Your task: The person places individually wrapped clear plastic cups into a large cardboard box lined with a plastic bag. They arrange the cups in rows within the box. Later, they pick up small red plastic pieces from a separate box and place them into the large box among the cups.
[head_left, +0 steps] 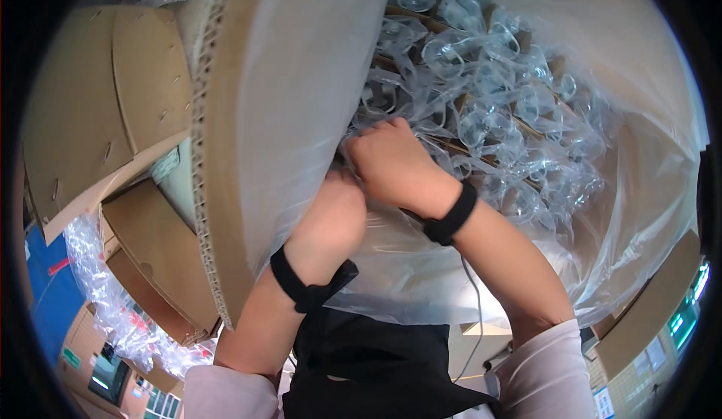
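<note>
Both hands reach down into a large cardboard box (218,118) lined with a translucent plastic sheet (301,96). Many clear plastic bags (489,118) fill it, with pale coiled pieces inside that I cannot name. My right hand (395,160) is closed at the near left edge of the bags, knuckles up. Just below and left of it, my left hand (335,205) bends inward against the liner, its fingers curled and mostly hidden. The two hands nearly touch. What they hold, if anything, is out of sight. Each wrist wears a black strap (451,212).
Brown cardboard dividers (466,122) show between the bags. Left of the box stand a stapled carton (90,103) and an open smaller carton (162,261), with more clear bags (113,317) beside them. A thin cable (479,314) hangs near my right forearm.
</note>
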### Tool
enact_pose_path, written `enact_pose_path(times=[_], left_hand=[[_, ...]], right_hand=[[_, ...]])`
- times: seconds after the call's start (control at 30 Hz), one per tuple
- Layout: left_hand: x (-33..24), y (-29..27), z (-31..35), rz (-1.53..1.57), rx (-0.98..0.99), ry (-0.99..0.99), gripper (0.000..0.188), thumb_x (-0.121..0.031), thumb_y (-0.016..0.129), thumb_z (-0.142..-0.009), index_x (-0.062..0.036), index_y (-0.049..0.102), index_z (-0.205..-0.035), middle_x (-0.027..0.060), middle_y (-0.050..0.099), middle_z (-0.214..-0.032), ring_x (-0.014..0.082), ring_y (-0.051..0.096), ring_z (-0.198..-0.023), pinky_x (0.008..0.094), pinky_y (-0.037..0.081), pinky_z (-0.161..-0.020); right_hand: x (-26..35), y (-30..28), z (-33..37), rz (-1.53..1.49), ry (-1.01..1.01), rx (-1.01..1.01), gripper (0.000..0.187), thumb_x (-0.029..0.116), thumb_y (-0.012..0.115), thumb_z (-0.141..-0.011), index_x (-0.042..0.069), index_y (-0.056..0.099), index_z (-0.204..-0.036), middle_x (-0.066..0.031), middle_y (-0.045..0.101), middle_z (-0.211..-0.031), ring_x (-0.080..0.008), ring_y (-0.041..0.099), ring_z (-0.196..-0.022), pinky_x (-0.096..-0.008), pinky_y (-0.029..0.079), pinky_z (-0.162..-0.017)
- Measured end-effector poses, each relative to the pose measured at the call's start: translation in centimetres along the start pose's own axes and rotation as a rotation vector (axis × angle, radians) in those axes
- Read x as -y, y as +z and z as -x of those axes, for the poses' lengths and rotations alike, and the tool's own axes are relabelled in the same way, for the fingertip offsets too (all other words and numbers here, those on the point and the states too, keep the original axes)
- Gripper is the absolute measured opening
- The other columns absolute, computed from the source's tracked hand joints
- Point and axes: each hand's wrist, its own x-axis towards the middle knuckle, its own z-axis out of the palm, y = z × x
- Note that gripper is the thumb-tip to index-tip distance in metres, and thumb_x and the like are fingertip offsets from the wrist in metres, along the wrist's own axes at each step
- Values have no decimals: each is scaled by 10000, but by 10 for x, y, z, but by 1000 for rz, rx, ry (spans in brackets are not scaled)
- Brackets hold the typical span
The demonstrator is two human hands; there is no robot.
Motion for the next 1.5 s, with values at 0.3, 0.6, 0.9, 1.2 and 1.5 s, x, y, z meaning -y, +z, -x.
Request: enact_pose_path(times=[0.3, 0.6, 0.9, 1.2, 1.5], left_hand=[[8, 27, -28, 241, -180, -194, 211, 45, 590, -720, 65, 550, -926, 273, 617, -783, 438, 622, -802, 497, 500, -733], [-4, 1, -19, 308, -256, -212, 249, -63, 622, -780, 91, 544, -960, 314, 616, -982, 448, 616, -907, 493, 500, -764], [16, 20, -40, 258, -8, -308, 295, -86, 631, -817, 90, 514, -1024, 321, 623, -930, 478, 610, -887, 492, 495, -762], [-1, -3, -33, 352, -313, -329, 395, 61, 505, -794, 81, 414, -1178, 317, 589, -1017, 473, 587, -960, 478, 461, -851], [1, 23, -38, 316, -467, -295, 428, 54, 480, -830, 110, 387, -1244, 342, 569, -1112, 482, 567, -1039, 476, 447, -888]], right_hand=[[-13, -19, 28, -176, 17, -260, 49, 29, 638, -732, 51, 642, -776, -94, 638, -732, -298, 623, -840, -449, 399, -955], [-10, 3, 29, 120, 22, -279, 65, 105, 619, -751, 83, 656, -800, -61, 659, -709, -244, 572, -920, -517, 324, -966], [-5, -29, 54, -232, 81, -398, 211, -17, 635, -735, 87, 632, -919, -35, 646, -771, -242, 589, -865, -437, 385, -870], [6, -9, 8, 493, -14, 436, 252, 251, 575, -868, 174, 758, -1022, 23, 709, -1053, -214, 472, -1166, -379, 299, -891], [15, -37, 43, 329, -138, 30, 176, 178, 593, -808, 114, 750, -853, -34, 712, -790, -229, 557, -928, -354, 347, -817]])
